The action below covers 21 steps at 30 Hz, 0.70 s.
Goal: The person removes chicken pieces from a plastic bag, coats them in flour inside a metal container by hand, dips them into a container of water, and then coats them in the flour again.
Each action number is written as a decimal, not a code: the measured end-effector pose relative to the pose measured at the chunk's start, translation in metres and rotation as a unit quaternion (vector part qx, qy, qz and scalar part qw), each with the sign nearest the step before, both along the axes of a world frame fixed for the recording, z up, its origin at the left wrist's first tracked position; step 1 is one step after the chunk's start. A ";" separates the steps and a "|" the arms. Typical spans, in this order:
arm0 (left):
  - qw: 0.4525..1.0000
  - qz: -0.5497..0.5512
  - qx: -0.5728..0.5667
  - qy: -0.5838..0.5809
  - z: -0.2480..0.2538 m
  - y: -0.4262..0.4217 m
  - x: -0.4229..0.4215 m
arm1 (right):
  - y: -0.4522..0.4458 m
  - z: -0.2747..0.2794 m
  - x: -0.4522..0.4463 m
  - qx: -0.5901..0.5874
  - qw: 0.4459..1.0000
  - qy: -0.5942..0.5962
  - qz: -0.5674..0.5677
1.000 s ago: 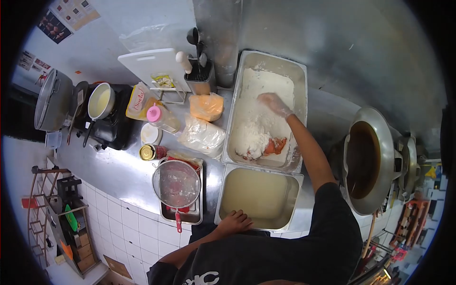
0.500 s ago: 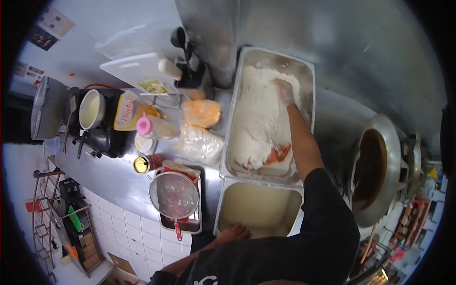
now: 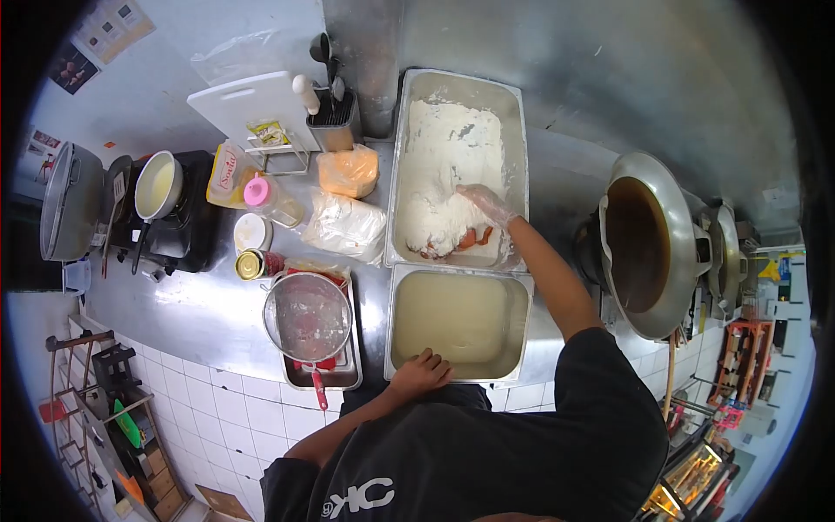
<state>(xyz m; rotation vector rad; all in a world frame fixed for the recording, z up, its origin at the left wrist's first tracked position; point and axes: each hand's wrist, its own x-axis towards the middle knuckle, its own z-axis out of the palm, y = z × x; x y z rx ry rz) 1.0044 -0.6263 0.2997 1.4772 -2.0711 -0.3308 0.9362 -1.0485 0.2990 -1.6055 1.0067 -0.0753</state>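
Observation:
My right hand (image 3: 489,204), in a thin clear glove, reaches into a deep steel pan (image 3: 520,130) of white flour (image 3: 457,143). Its fingers are stretched out against a heap of flour, and nothing shows in its grip. Under and beside the heap lie reddish-orange pieces of what looks like raw meat (image 3: 474,238), partly covered by flour. Bare, my left hand (image 3: 422,374) has its fingers curled over the near left rim of a second steel pan (image 3: 522,335). That pan holds a pale, cloudy liquid (image 3: 461,315).
A large wok (image 3: 683,213) of dark oil stands at right. Left of the pans are a bag of white powder (image 3: 346,228), an orange bag (image 3: 348,172), a pink-capped bottle (image 3: 277,202), a can (image 3: 254,264) and a strainer (image 3: 307,317) over a tray. A saucepan (image 3: 159,184) sits on a stove.
My right hand has come nearer, from the far part of the flour to the heap by the reddish pieces. My left hand stays at the liquid pan's rim. The view has shifted.

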 end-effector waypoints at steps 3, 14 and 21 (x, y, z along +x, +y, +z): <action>1.000 0.013 -0.017 -0.002 0.001 0.001 0.000 | 0.020 0.020 -0.014 -0.039 0.997 -0.002 0.065; 1.000 0.003 0.006 0.015 -0.003 -0.001 0.002 | -0.128 -0.085 0.012 -0.301 0.929 -0.061 -0.206; 0.997 -0.033 0.061 0.038 -0.020 0.002 0.002 | -0.131 -0.121 0.024 -0.275 0.924 -0.051 -0.261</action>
